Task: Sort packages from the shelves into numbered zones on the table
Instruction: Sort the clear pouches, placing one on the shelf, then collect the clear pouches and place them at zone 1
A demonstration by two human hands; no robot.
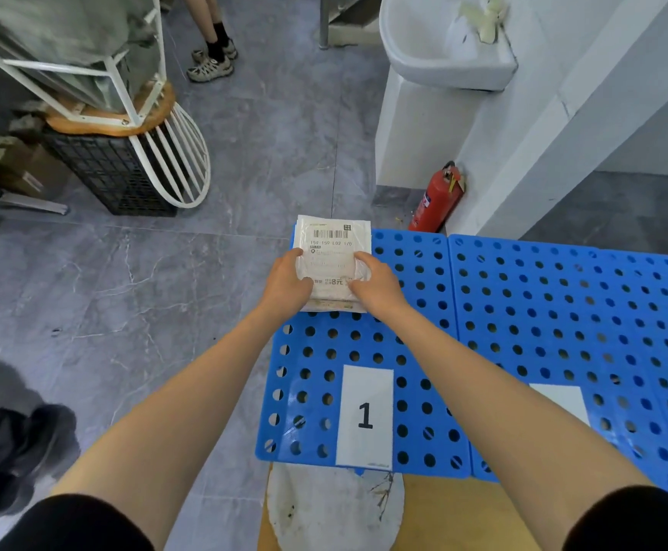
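- Head view: a white package (333, 248) with a barcode label on top sits at the far left corner of the blue perforated table (523, 312), above the zone sign "1" (365, 415).
- The left hand (284, 281) holds the package's left edge, with the thumb on the label and the fingers curled round the side.
- The right hand (376, 286) holds the right edge in the same way, fingers bent over the wrapper.
- Layered edges show under the near side of the package. I cannot tell whether it lies flat on the table or is held just above it.
- The sign "1" lies near the table's front edge, well apart from the package. A second white sheet (558, 399) lies further right, and its number is not readable.
- A black crate (113, 173) stands on the floor to the left. A round wooden seat (113, 121) with a white metal frame (86, 73) covers its top, so its contents are hidden.
- Cardboard boxes (14, 165) stand beside the crate.
- A white basin (435, 45) at the top right holds a pale crumpled object (485, 17) at its back rim.
- A red fire extinguisher (437, 200) leans against the basin's pedestal, just beyond the table.
- Another person's feet (213, 61), in sandals and black socks, stand at the top.
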